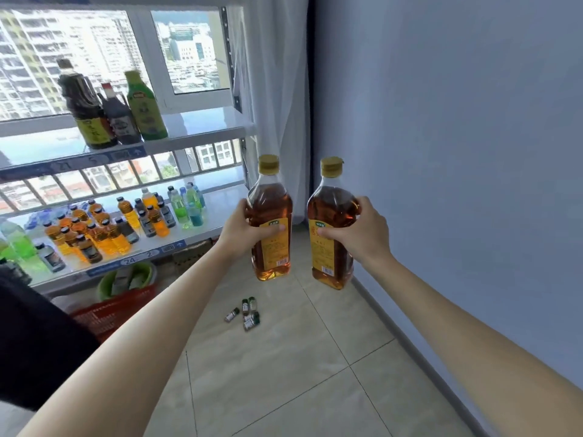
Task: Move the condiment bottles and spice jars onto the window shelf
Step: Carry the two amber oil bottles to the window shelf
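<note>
- Amber bottles, two of them with yellow caps and yellow labels, are held upright in the air over the tiled floor [284,373]: the left bottle [269,222] in the left hand [241,230], the right bottle [331,228] in the right hand [362,233].
- Each hand wraps its bottle at label height, fingers curled across the front and thumb behind; the bottles stand near each other but apart.
- Window shelf [202,121], the top tier of the rack, lies at about ten o'clock from the hands. Three bottles already stand at its left: a dark bottle [85,105], a smaller dark one [118,118] and a green bottle [145,108]. Bare shelf shows to their right.
- Lower tier [214,212] carries many small drink bottles.
- Small jars [246,313] lie on the floor at six o'clock below the held pair, some tipped over.
- Risks, as I judge them: the smooth full bottles could slip in one-handed grips; swinging both up at once could knock them together or against the shelf edge; setting one too close to the green bottle could topple it; a step forward could tread on the jars.
</note>
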